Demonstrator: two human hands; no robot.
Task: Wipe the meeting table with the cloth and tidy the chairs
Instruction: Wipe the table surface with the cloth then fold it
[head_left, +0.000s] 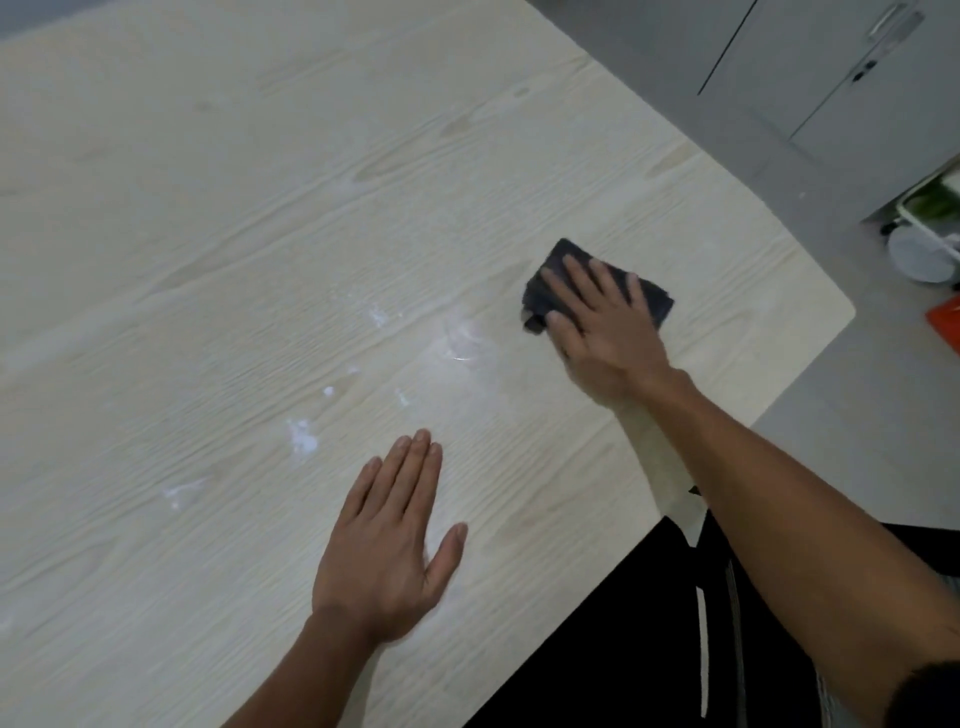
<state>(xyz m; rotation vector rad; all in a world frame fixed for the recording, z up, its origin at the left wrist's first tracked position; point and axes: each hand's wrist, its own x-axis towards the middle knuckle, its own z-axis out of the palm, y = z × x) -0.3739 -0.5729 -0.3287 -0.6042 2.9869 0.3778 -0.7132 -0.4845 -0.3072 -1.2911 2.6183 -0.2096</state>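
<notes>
My right hand (605, 327) lies flat, fingers spread, pressing on the dark folded cloth (558, 270), which sits on the desk (208, 208) near its right edge, not far from the rounded corner. The cloth shows beyond my fingertips and at both sides of the hand. My left hand (387, 545) is open, palm down, fingers together, flat on the pale wood-grain desk close to me, holding nothing. White smears (460, 345) and specks lie on the surface between the two hands and to the left. Grey cabinet (831, 78) stands beyond the desk, upper right; a white round object (919, 257) sits on the floor beside it.
</notes>
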